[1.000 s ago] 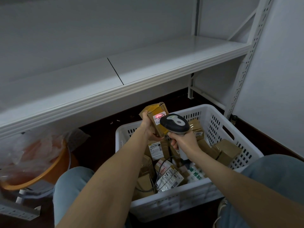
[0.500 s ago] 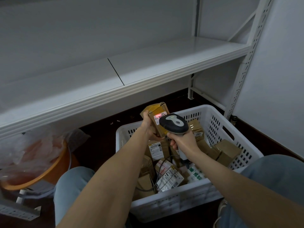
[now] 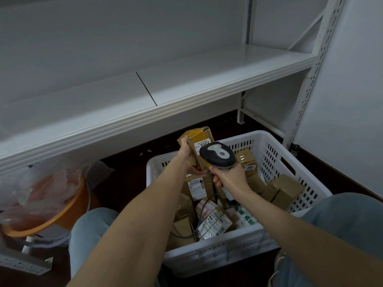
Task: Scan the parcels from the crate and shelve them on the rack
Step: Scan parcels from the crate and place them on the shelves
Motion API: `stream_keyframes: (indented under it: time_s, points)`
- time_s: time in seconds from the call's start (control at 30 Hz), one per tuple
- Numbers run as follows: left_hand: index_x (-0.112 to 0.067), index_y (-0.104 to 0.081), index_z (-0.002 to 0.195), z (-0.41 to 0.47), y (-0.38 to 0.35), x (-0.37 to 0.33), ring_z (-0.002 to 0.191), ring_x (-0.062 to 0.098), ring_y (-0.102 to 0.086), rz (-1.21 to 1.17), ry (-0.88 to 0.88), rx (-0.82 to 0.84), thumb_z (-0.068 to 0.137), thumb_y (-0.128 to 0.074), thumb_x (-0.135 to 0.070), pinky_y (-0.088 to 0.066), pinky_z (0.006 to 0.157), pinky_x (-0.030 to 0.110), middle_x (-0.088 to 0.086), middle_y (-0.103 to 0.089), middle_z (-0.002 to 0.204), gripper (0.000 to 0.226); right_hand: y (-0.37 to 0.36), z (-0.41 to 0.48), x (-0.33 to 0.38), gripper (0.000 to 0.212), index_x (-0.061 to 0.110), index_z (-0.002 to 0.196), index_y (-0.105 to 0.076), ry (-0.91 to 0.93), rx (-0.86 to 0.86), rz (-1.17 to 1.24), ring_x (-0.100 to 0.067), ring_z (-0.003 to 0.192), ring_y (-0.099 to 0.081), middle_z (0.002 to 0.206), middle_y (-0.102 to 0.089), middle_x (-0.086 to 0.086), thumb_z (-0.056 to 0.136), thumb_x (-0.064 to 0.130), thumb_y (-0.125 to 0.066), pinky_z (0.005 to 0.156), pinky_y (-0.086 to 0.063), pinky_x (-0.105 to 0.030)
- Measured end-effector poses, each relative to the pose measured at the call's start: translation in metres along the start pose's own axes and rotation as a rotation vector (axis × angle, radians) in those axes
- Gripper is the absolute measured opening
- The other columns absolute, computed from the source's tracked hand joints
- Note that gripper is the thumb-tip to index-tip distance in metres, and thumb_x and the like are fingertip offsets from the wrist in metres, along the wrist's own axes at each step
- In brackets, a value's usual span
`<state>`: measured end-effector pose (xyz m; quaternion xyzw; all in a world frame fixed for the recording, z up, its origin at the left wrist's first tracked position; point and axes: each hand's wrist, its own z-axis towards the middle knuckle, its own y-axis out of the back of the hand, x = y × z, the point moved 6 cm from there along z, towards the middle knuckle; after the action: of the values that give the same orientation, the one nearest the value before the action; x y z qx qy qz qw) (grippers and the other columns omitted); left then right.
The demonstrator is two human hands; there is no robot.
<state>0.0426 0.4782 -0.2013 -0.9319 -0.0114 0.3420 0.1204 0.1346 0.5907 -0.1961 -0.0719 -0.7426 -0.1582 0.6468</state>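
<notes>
Left hand [image 3: 186, 158] being curled round brown taped parcel [image 3: 202, 139], white numbered label [image 3: 202, 144] showing; scanner [image 3: 218, 157] being gripped by right hand [image 3: 228, 177] beside it, over white crate [image 3: 217, 251], rack shelf [image 3: 207, 75] behind.

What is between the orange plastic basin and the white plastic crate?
Head view: the person's left knee in light blue jeans and dark floor lie between the orange plastic basin and the white plastic crate.

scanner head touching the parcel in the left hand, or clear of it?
Cannot tell. In the head view the scanner overlaps the parcel, hiding any gap or contact. The left hand grips the parcel, the right hand the scanner.
</notes>
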Motion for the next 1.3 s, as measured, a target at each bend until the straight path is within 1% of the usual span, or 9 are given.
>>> stream_keyframes:
  time_s: [0.33, 0.4, 0.53, 0.73, 0.87, 1.0, 1.13, 1.2, 1.3]
  points:
    - [-0.008, -0.065, 0.093, -0.001, 0.002, -0.003, 0.085, 0.028, -0.058, 0.041, -0.013, -0.008, 0.077, -0.041, -0.08, -0.049, 0.074, 0.038, 0.014, -0.066, 0.093, 0.077, 0.001, 0.002, -0.001, 0.015, 0.006, 0.083, -0.065, -0.003, -0.03, 0.001, -0.007, 0.046, -0.058, 0.053, -0.063, 0.0, 0.084, 0.018, -0.073, 0.058, -0.05, -0.025]
    - [-0.006, -0.065, 0.093, -0.004, 0.001, -0.002, 0.087, 0.029, -0.059, 0.058, -0.003, 0.005, 0.075, -0.048, -0.077, -0.05, 0.083, 0.038, 0.015, -0.066, 0.093, 0.075, 0.006, 0.003, -0.001, 0.018, 0.002, 0.086, -0.067, -0.015, -0.074, 0.033, -0.011, 0.048, -0.059, 0.055, -0.064, -0.002, 0.083, 0.018, -0.075, 0.061, -0.052, -0.029]
    - [-0.006, -0.057, 0.102, -0.01, -0.001, -0.007, 0.095, 0.035, -0.056, 0.176, -0.006, 0.019, 0.075, -0.059, -0.069, -0.046, 0.094, 0.046, 0.019, -0.06, 0.104, 0.068, 0.025, 0.004, 0.008, 0.027, 0.004, 0.101, -0.064, -0.057, -0.234, 0.23, -0.012, 0.064, -0.064, 0.083, -0.069, -0.008, 0.082, 0.019, -0.076, 0.058, -0.054, -0.025]
    - [-0.012, -0.05, 0.129, -0.031, -0.027, -0.025, 0.115, 0.042, -0.05, 0.332, -0.062, 0.082, 0.068, -0.065, -0.069, -0.039, 0.101, 0.057, 0.024, -0.051, 0.129, 0.084, 0.054, 0.011, 0.038, 0.038, 0.017, 0.115, -0.06, -0.092, -0.342, 0.422, -0.016, 0.09, -0.061, 0.105, -0.063, -0.003, 0.082, 0.023, -0.077, 0.092, -0.055, -0.044]
    - [-0.01, -0.047, 0.131, -0.051, -0.047, -0.04, 0.112, 0.042, -0.052, 0.367, -0.108, 0.127, 0.07, -0.065, -0.067, -0.043, 0.095, 0.055, 0.024, -0.053, 0.126, 0.086, 0.07, 0.007, 0.068, 0.021, 0.017, 0.09, -0.063, -0.056, -0.354, 0.401, -0.021, 0.089, -0.064, 0.088, -0.066, -0.001, 0.081, 0.031, -0.077, 0.093, -0.053, -0.046]
    - [-0.007, -0.045, 0.132, -0.078, -0.068, -0.056, 0.117, 0.043, -0.048, 0.398, -0.159, 0.164, 0.065, -0.07, -0.067, -0.038, 0.102, 0.057, 0.025, -0.048, 0.132, 0.093, 0.088, -0.001, 0.095, 0.059, 0.004, 0.128, -0.055, -0.04, -0.421, 0.438, -0.026, 0.108, -0.059, 0.111, -0.063, -0.008, 0.082, 0.037, -0.075, 0.092, -0.047, -0.035]
    - [-0.017, -0.029, 0.146, -0.108, -0.088, -0.078, 0.127, 0.043, -0.041, 0.427, -0.27, 0.159, 0.067, -0.07, -0.067, -0.038, 0.104, 0.057, 0.025, -0.036, 0.144, 0.102, 0.095, -0.003, 0.125, 0.095, 0.011, 0.125, -0.058, 0.039, -0.424, 0.495, -0.028, 0.111, -0.062, 0.122, -0.064, -0.009, 0.049, 0.062, -0.082, 0.098, -0.05, -0.047]
    - [-0.018, -0.031, 0.146, -0.123, -0.098, -0.092, 0.128, 0.041, -0.041, 0.465, -0.345, 0.154, 0.065, -0.071, -0.068, -0.039, 0.104, 0.054, 0.022, -0.037, 0.145, 0.103, 0.103, 0.003, 0.138, 0.08, 0.016, 0.11, -0.063, 0.063, -0.424, 0.524, -0.027, 0.104, -0.064, 0.114, -0.068, -0.008, 0.046, 0.058, -0.084, 0.094, -0.053, -0.049]
    - [-0.01, -0.043, 0.129, -0.15, -0.111, -0.114, 0.116, 0.033, -0.05, 0.513, -0.467, 0.129, 0.068, -0.073, -0.063, -0.044, 0.099, 0.045, 0.014, -0.05, 0.131, 0.086, 0.112, -0.005, 0.172, 0.039, 0.02, 0.098, -0.059, 0.083, -0.431, 0.58, -0.024, 0.098, -0.064, 0.109, -0.067, -0.006, 0.071, 0.03, -0.085, 0.088, -0.054, -0.043]
